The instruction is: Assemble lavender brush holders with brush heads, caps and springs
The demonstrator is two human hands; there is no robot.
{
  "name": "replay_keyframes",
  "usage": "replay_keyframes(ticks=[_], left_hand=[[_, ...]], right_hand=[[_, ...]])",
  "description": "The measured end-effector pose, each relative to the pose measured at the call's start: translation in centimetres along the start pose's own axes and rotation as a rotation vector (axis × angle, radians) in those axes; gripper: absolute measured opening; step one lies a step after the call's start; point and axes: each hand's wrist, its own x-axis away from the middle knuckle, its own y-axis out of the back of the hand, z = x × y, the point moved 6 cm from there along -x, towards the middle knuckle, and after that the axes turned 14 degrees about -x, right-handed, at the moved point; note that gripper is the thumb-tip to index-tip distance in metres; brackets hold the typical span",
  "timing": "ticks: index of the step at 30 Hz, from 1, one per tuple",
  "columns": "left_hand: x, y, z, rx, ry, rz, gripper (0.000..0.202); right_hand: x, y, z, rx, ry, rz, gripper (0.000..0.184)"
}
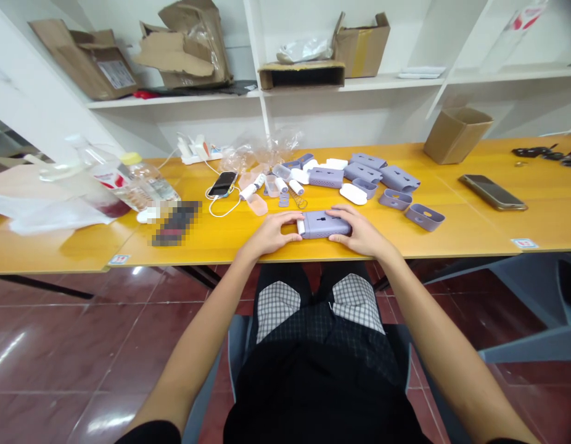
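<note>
The purple case [325, 217] is between the left hand [272, 235] and the right hand [361, 233], and both of them hold it. The left fingers [289, 217] are bent in a narrow curve about its white end [301, 227], with the thumb on the near side. The right fingers [340, 214] lie over its far edge at the other end, and the right thumb presses the near side. Whether the case rests on the worktop [211, 237] or is slightly above it, I cannot tell.

Just beyond the left fingers lie small purple parts [284, 200] and a spring [296, 198]. Beyond the right fingers there is a white cap [353, 194], and to their right a short purple sleeve [417, 220]. Well apart to their right lies a phone [492, 192].
</note>
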Motion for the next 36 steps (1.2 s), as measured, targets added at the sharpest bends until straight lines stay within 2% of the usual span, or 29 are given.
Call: replay_keyframes(ticks=[5,9,11,14,18,23,26,28,30,32,34,36], left_hand=[[0.1,0.1,0.2,0.023,0.010,-0.041,0.059],[0.2,0.4,0.0,-0.080,0.005,-0.063,0.065],[0.1,0.4,-0.2,-0.149,-0.007,-0.060,0.057],[0.0,0.5,0.1,-0.244,0.050,-0.075,0.023],[-0.3,0.7,0.4,-0.313,0.110,-0.112,0.039],[-0.3,0.8,-0.3,-0.302,0.059,-0.141,0.018],[-0.1,0.7,-0.2,-0.288,0.074,-0.130,0.033],[0.0,0.6,-0.4,-0.267,0.051,-0.110,0.050],[0.0,0.5,-0.5,-0.265,0.011,-0.081,0.057],[0.0,0.5,-0.3,-0.288,0.026,-0.072,0.044],[-0.1,0.6,0.4,-0.322,0.103,-0.080,0.030],[-0.2,0.6,1.1,-0.342,0.169,-0.078,0.030]], right_hand=[[0.0,0.0,0.0,0.000,-0.002,-0.010,0.062],[-0.1,-0.1,0.0,-0.007,-0.001,-0.017,0.061],[-0.2,0.0,-0.1,-0.010,-0.004,-0.020,0.061],[-0.2,0.2,-0.3,-0.017,-0.006,-0.045,0.060],[-0.3,0.6,-0.5,-0.037,0.004,-0.092,0.061],[-0.2,0.1,-0.5,-0.007,-0.019,-0.050,0.061],[-0.2,0.0,-0.3,0.011,-0.017,-0.040,0.061],[-0.2,0.0,-0.2,0.014,-0.014,-0.037,0.061],[-0.2,0.0,-0.1,0.016,-0.017,-0.036,0.061],[-0.2,0.0,-0.1,0.019,-0.023,-0.035,0.061],[-0.2,0.0,-0.1,0.023,-0.030,-0.035,0.061],[-0.2,0.0,-0.1,0.026,-0.034,-0.036,0.061]])
